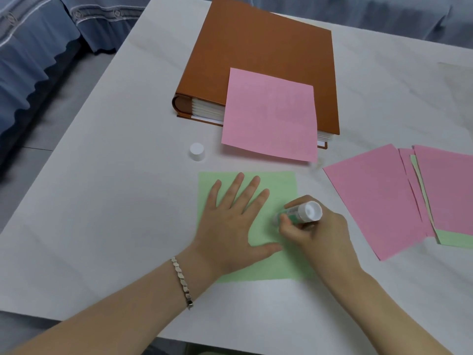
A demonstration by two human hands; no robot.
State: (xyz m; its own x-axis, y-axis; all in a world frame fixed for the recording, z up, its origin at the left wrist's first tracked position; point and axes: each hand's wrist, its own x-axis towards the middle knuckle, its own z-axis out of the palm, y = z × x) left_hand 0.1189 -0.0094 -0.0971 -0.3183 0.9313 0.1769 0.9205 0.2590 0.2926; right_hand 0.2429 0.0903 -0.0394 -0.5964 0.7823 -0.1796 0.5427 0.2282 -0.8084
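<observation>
Head view: L hand [230, 221] lies flat, palm down, fingers straight and spread, pressing on the green sheet [279, 185]. It's released and grasps nothing. Fingertips point to 12 o'clock, thumb out toward 3. Silver bracelet [182, 280] sits on the L wrist.

R hand [320, 234], just at 3 o'clock of the L hand, has fingers + thumb curled round the glue stick [302, 212], grasping it. Stick is tilted: white base end up toward 2 o'clock, tip end down toward 8 o'clock over the green sheet. Tip is blurred, so can't tell if it touches the paper.

Green sheet lies flat on the white table [102, 201], approx mid-view, near the table's front edge. L palm covers its 9 o'clock side, R hand its 3 o'clock side.

White cap [197, 151] stands on the table at 11 o'clock of the green sheet, apart from it. Brown album [256, 52], closed, lies at 12 o'clock, farther back. A pink sheet [268, 116] rests on the album's near part, w/ its lower edge overhanging. At 3 o'clock, a fanned pile of sheets [378, 198], mostly pink, some green showing below. Blue cloth [38, 60] at 10 o'clock, beyond the table edge.
</observation>
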